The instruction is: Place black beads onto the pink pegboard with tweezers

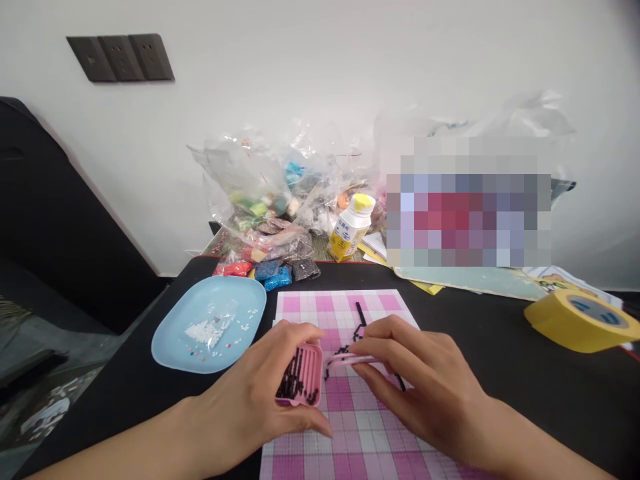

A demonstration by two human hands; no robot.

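My left hand (pixel 260 380) is closed around the sides of a small pink ridged tray (pixel 314 367), thumb at its near edge and fingers at its far edge. Tiny black beads (pixel 293 381) lie in the tray's grooves, mostly on its left side. A pair of pink tweezers (pixel 343 360) is pinched in my right hand (pixel 425 373), its tips pointing left toward the tray. Under both hands lies a pink-and-white checked grid sheet (pixel 345 427). Black beads form a broken line (pixel 360 313) on the sheet, partly hidden by my right hand.
At left, a light blue plate (pixel 170 347) holds white beads and a few coloured ones. Behind the sheet are several bead packets (pixel 277 277), clear plastic bags (pixel 235 180) and a yellow-and-white bottle (pixel 351 227). A yellow tape roll (pixel 560 320) lies at right.
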